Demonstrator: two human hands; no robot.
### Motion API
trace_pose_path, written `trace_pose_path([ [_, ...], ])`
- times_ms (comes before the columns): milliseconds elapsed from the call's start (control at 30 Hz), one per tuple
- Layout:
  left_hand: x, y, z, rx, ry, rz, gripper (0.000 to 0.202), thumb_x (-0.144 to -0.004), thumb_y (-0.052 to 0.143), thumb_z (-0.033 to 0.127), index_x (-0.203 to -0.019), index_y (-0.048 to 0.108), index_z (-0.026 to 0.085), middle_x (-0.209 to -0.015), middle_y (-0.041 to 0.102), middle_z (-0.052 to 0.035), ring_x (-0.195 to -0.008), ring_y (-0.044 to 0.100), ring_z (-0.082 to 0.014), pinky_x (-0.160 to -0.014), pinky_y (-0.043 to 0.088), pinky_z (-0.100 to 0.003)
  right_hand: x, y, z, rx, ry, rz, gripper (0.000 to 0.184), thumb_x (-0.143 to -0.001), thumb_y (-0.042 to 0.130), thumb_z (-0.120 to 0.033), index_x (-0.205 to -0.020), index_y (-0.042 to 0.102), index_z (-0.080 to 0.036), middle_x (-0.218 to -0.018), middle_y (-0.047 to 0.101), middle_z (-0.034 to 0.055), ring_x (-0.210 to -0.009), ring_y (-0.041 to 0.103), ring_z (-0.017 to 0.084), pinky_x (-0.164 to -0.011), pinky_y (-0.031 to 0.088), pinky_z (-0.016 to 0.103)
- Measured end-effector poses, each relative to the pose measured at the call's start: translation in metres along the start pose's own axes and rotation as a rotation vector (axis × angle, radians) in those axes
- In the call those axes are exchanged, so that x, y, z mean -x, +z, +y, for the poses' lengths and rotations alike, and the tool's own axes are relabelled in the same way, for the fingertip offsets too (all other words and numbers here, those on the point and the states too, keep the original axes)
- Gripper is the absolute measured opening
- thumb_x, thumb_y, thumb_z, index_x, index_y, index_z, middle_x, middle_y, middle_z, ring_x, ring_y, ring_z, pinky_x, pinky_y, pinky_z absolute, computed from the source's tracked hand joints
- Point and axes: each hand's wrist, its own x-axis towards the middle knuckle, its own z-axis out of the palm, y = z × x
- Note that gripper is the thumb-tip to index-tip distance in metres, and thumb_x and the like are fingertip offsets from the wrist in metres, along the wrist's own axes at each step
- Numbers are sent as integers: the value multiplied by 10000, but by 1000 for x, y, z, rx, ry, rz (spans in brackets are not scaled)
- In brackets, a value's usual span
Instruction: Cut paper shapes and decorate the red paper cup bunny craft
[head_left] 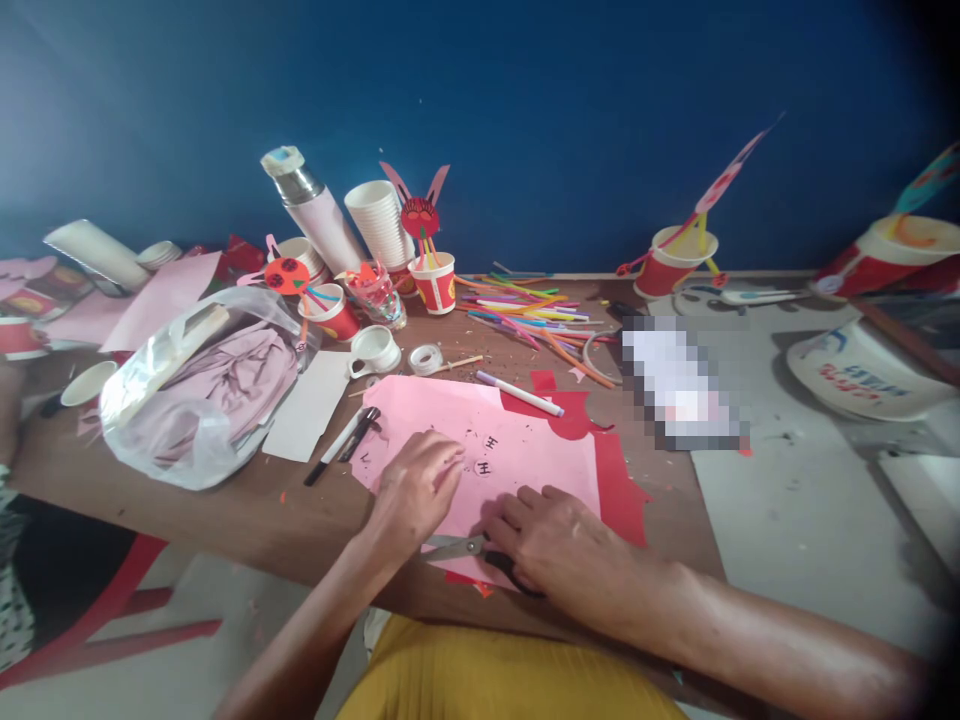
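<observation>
- Deep blue wall (525,100) closes off the far side of a brown wooden table (225,510), whose near edge runs just in front of the person's yellow lap.
- Near that edge lies a pink paper sheet (540,450), with small round cut-outs bearing marks on it, laid over a red paper sheet (619,490) that sticks out to the right and at the far side.
- The left hand (416,490) rests on the pink sheet with fingers curled loosely, fingertips down on the paper, gripping nothing.
- The right hand (562,545) lies flat, fingers spread, covering the dark handles of a pair of grey-bladed scissors (457,547); whether it grips them cannot be told.
- The scissors lie at the pink sheet's near edge, blades pointing left, between the two hands.
- A black marker pen (341,447) lies just left of the sheet, and a white pen with a purple cap (519,393) at its far edge.
- A clear plastic bag of mauve cloth (202,390) fills the table's left part.
- Red paper cups (435,282) and coloured straws (525,315) crowd the far edge.
- Bare wood shows left of the hands.
</observation>
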Motion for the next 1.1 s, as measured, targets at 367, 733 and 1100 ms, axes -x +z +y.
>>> trace_pose_path([
  [367, -16, 21, 3, -125, -104, -217, 128, -767, 565, 214, -890, 600, 199, -908, 606, -38, -854, 574, -196, -737, 456, -304, 4, 5, 2, 107, 10, -30, 203, -885, 453, -348, -979, 542, -191, -853, 600, 62, -719, 536, 229, -599, 361, 359],
  [733, -15, 14, 5, -77, -116, -323, 93, -783, 510, 215, -859, 564, 206, -884, 585, -19, -772, 551, -165, -692, 418, -276, 12, 0, 26, 122, 93, -106, 279, -786, 551, -142, -1060, 529, -192, -889, 598, 64, -786, 557, 238, -720, 386, 377],
  [1100, -15, 15, 10, -12, -175, -306, 72, -747, 477, 151, -713, 512, 204, -781, 566, -2, -701, 512, -147, -643, 368, -260, 10, -21, 55, -60, 175, -249, 276, -765, 581, -184, -1035, 589, -238, -936, 626, 68, -860, 584, 260, -735, 393, 373],
])
